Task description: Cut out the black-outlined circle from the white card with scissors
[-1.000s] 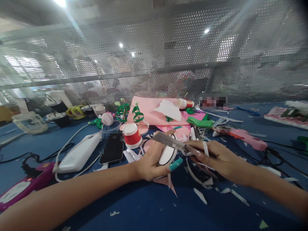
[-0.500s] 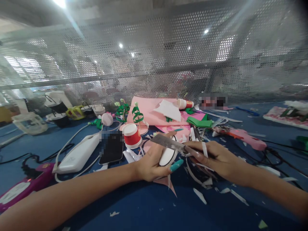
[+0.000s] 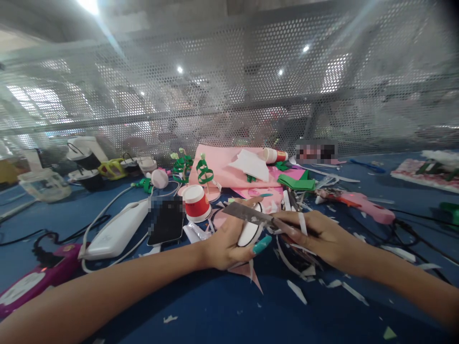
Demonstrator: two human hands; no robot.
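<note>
My left hand [image 3: 224,241] is closed around a white rounded piece with a black edge [image 3: 250,232]; its thumb, with a long teal nail, lies along the near side. In my right hand [image 3: 319,236] is a pair of scissors [image 3: 247,213]. Only one broad metal blade shows plainly, pointing left across the white piece and over the left hand's fingers. The handles are mostly hidden by my fingers. A narrow white strip [image 3: 303,223] lies across a right finger. Under the left hand a pink paper scrap [image 3: 251,277] pokes out.
A red-and-white paper cup [image 3: 196,204], a phone [image 3: 167,222] and a white power bank [image 3: 118,229] lie left. Pink sheets [image 3: 218,162] and green curled-paper stems [image 3: 204,169] stand behind. A pink glue gun [image 3: 369,206] lies right, its cable trailing. Paper scraps [image 3: 297,291] litter the blue table.
Almost nothing differs. The scissors blade and my right hand have shifted very slightly left; my left hand keeps its hold on the white piece.
</note>
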